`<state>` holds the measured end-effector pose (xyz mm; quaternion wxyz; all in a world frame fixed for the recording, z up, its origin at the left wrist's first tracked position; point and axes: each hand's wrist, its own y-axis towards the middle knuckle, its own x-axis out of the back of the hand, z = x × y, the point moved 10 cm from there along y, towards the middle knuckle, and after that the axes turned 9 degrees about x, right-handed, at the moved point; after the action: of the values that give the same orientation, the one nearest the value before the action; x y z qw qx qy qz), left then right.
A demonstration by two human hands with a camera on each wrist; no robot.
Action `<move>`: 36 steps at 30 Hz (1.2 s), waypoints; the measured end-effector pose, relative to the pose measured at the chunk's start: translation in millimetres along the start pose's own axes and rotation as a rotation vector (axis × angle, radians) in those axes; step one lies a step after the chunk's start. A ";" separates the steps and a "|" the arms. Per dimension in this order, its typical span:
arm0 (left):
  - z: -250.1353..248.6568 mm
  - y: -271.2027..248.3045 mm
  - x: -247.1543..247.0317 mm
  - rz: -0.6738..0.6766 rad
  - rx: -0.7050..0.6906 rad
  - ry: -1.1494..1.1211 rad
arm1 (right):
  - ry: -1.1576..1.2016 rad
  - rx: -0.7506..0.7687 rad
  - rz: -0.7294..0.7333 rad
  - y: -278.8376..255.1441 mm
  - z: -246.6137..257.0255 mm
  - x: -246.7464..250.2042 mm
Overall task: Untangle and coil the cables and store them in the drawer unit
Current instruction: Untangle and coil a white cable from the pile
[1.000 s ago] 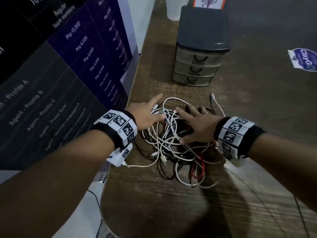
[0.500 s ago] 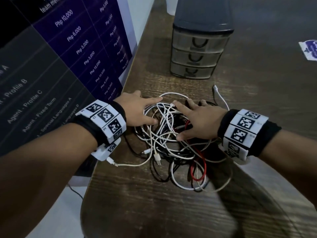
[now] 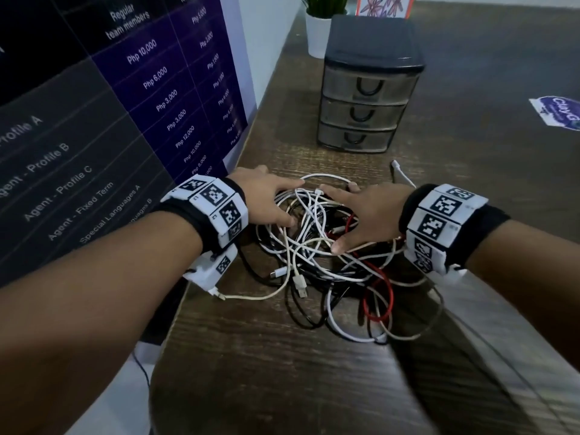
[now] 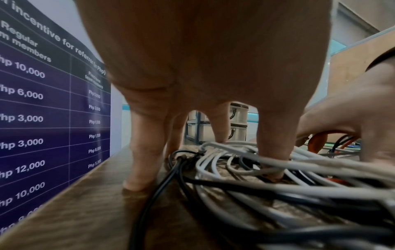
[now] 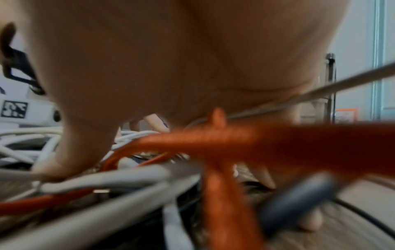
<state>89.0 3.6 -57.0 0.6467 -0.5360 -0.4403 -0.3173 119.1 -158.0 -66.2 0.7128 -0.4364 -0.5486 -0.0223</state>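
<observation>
The cables (image 3: 317, 262) lay in a tangled white, black and red heap on the table (image 3: 282, 387), in front of the closed drawer unit (image 3: 361, 114). The left hand (image 3: 266, 199) and right hand (image 3: 367, 211) rested on the heap, fingers spread and gripping nothing.

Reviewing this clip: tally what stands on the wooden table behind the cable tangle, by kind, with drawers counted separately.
Drawer unit: 1
Drawers in it, all closed: 3
Potted plant: 1
Framed flower picture: 1
Sticker or label at the right edge: 1
Total: 4 items, plus 3 drawers. Cables in the tangle are too interwoven to count.
</observation>
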 end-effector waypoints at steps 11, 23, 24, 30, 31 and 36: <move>1.2 -3.4 -0.1 0.004 -0.026 0.024 | -0.014 -0.008 -0.016 -3.1 -0.2 5.3; -1.4 -16.4 0.3 -0.040 -0.016 -0.007 | 0.026 0.006 -0.054 -12.1 9.2 10.8; -2.2 -19.6 3.7 -0.065 -0.025 -0.051 | 0.055 0.008 -0.066 -14.5 10.3 11.2; 1.6 -39.5 15.2 -0.213 -0.082 -0.260 | 0.176 0.073 -0.296 -38.7 19.4 26.8; 2.8 -44.0 15.4 -0.221 -0.089 -0.284 | 0.195 0.084 -0.326 -42.8 19.2 28.6; 7.7 -67.7 21.0 -0.227 -0.084 -0.391 | 0.381 0.106 -0.451 -64.4 10.4 33.9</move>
<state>36.1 -2.8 -9.6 0.4865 -0.5608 -0.6009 -0.2962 91.7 -175.9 -0.3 0.8019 -0.2534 -0.4883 -0.2331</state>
